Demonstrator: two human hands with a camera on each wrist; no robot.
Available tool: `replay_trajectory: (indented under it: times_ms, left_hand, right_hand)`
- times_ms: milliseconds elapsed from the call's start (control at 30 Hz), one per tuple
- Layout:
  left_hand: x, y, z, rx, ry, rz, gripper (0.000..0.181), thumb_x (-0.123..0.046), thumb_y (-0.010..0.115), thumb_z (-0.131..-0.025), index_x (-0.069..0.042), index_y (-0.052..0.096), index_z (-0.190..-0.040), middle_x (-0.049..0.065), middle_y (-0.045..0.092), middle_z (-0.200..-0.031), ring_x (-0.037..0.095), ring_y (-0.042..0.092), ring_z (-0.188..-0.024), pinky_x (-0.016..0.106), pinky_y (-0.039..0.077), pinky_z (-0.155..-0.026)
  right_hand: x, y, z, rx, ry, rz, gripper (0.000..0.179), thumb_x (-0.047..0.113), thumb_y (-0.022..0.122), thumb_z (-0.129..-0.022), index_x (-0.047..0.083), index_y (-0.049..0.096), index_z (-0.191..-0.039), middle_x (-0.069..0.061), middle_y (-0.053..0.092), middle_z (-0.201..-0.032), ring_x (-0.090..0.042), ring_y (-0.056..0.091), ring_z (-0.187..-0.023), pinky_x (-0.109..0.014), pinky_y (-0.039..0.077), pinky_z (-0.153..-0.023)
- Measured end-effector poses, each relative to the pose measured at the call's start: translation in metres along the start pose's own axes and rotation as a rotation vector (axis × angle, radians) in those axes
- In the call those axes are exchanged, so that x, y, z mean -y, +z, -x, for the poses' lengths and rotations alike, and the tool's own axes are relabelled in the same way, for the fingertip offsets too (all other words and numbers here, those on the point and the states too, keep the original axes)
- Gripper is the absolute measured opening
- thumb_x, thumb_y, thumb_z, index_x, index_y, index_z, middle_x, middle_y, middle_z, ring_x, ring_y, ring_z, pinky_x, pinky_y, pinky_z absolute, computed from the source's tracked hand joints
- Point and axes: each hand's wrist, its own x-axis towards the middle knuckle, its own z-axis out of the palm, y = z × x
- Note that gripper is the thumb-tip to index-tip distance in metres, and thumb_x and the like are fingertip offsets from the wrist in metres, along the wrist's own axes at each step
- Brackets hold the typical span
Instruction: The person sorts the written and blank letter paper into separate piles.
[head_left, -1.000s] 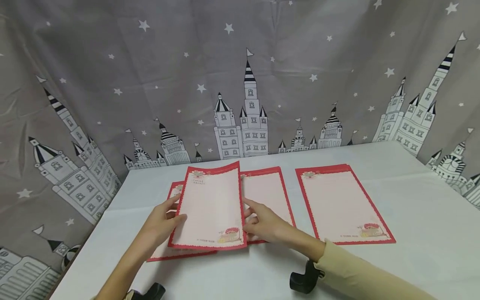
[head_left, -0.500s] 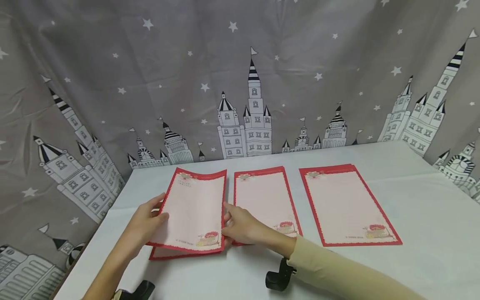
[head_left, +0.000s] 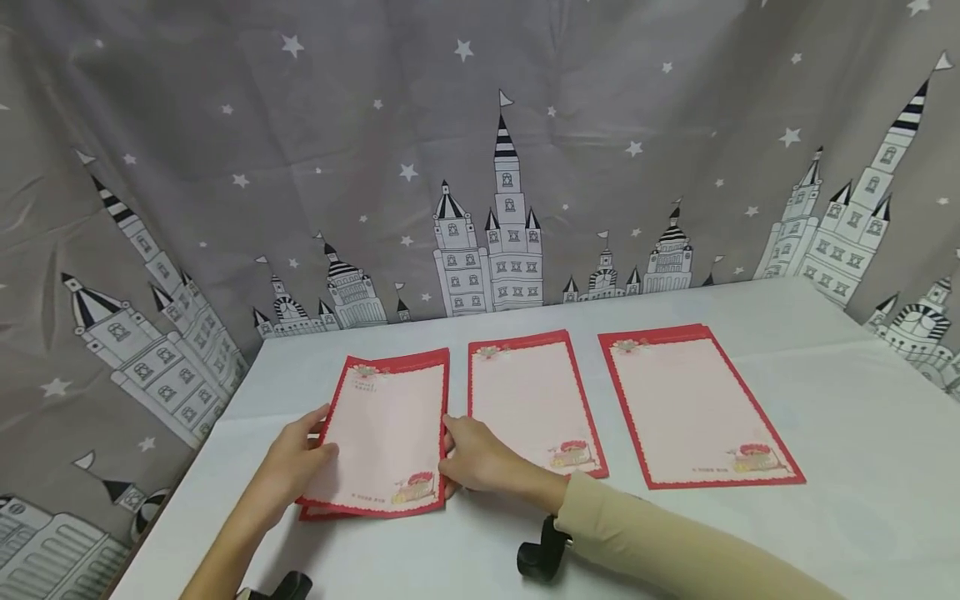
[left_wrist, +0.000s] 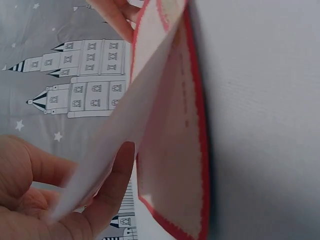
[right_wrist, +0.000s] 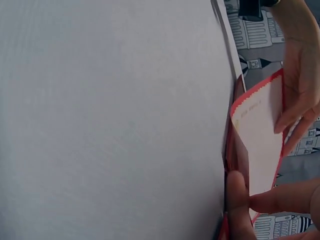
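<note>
Grey castle-print curtain fills the upper frame; a white table spans the lower. Red-bordered letter paper lies right of centre, another pile at mid-frame. Lower left of centre, a letter sheet, above an underlying sheet, is pinched at opposite edges by left hand and right hand.

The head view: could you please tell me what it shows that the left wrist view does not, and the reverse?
Only the head view shows the rightmost sheet and the beige sleeve. Only the left wrist view shows the pale underside of the held sheet and blurred print on the lower sheet. Both share the left hand, right hand and castle backdrop.
</note>
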Motion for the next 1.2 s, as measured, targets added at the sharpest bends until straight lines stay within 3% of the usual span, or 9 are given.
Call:
replay_trajectory:
  times_ms: [67, 200, 367, 633, 867, 1200]
  left_hand:
    - [0.000, 0.002, -0.001, -0.003, 0.001, -0.013, 0.069, -0.004, 0.055, -0.100, 0.013, 0.022, -0.159, 0.041, 0.042, -0.146, 0.053, 0.049, -0.127, 0.062, 0.047, -0.104]
    - [0.003, 0.004, -0.003, -0.009, -0.004, -0.038, 0.071, -0.003, 0.058, -0.098, 0.015, 0.023, -0.157, 0.042, 0.044, -0.143, 0.051, 0.051, -0.122, 0.059, 0.048, -0.101]
    - [0.005, 0.009, -0.004, -0.025, -0.021, -0.069, 0.074, -0.004, 0.061, -0.097, 0.016, 0.023, -0.157, 0.043, 0.039, -0.147, 0.053, 0.050, -0.123, 0.061, 0.049, -0.103]
    - [0.007, 0.017, -0.006, -0.025, -0.055, -0.139, 0.081, -0.003, 0.068, -0.093, 0.018, 0.021, -0.156, 0.044, 0.026, -0.156, 0.058, 0.031, -0.144, 0.067, 0.032, -0.114]
    - [0.007, 0.019, -0.007, -0.049, -0.054, -0.199, 0.083, -0.004, 0.073, -0.092, 0.022, 0.024, -0.153, 0.046, 0.032, -0.152, 0.058, 0.038, -0.138, 0.066, 0.035, -0.111]
    - [0.009, 0.017, -0.010, -0.054, -0.025, -0.295, 0.077, -0.008, 0.078, -0.089, 0.026, 0.037, -0.144, 0.047, 0.043, -0.141, 0.056, 0.047, -0.128, 0.066, 0.041, -0.108]
  right_hand:
    - [-0.001, -0.002, -0.001, 0.003, 0.006, -0.006, 0.012, -0.010, 0.068, -0.091, -0.008, 0.056, -0.093, -0.009, 0.052, -0.081, -0.013, 0.051, -0.047, -0.020, 0.037, -0.046]
    - [0.000, -0.003, -0.004, 0.013, 0.017, 0.023, 0.025, -0.010, 0.069, -0.091, 0.002, 0.049, -0.080, -0.010, 0.053, -0.076, -0.015, 0.059, -0.045, -0.020, 0.038, -0.047]
    - [0.004, -0.004, -0.006, 0.034, 0.048, 0.085, 0.024, -0.009, 0.070, -0.090, 0.001, 0.051, -0.081, -0.011, 0.056, -0.072, -0.018, 0.066, -0.048, -0.018, 0.038, -0.047]
    - [0.007, -0.004, -0.006, 0.050, 0.047, 0.177, 0.019, -0.005, 0.072, -0.090, 0.000, 0.055, -0.085, -0.011, 0.058, -0.065, -0.016, 0.063, -0.048, -0.019, 0.038, -0.048]
    - [0.007, -0.004, -0.007, 0.048, 0.035, 0.258, 0.018, -0.002, 0.076, -0.087, -0.001, 0.058, -0.087, -0.010, 0.051, -0.085, -0.016, 0.051, -0.079, -0.023, 0.042, -0.056]
    - [0.007, -0.004, -0.006, 0.046, 0.027, 0.242, 0.018, -0.003, 0.076, -0.086, 0.000, 0.059, -0.086, -0.008, 0.051, -0.086, -0.015, 0.051, -0.077, -0.022, 0.043, -0.052]
